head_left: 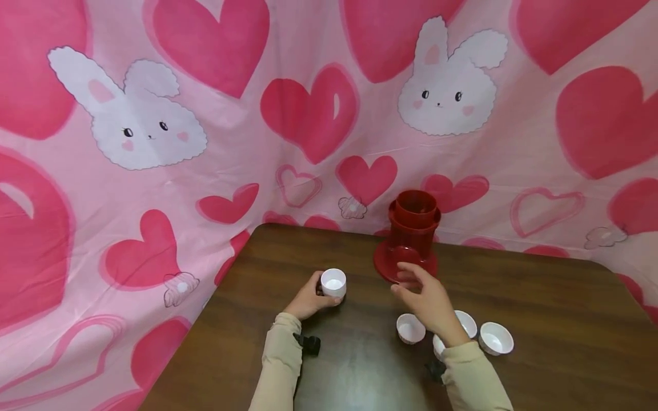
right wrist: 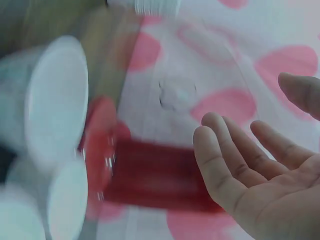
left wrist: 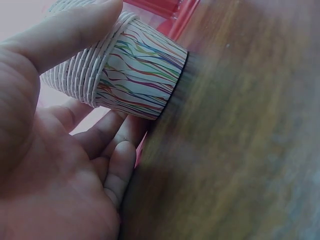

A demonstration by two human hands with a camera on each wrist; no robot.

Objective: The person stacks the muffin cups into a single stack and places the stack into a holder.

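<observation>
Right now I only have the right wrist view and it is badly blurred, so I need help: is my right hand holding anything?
Observer: No. The right hand is open, hovering in front of the red dispenser.
Operator: And the left hand?
Observer: The left hand grips a striped paper cup upright on the table.
Operator: Other cups nearby?
Observer: A white cup stands by your right wrist, with more beside it.

Red dispenser (head_left: 413, 237) stands at table (head_left: 540, 319) far edge, directly ahead of right hand (head_left: 426, 299). Three white cups (head_left: 496, 338) crowd near-right zone. Left hand (head_left: 308, 299) with stacked cup (head_left: 333, 282) occupies left-centre. Bare tabletop between hands and along right side.
</observation>
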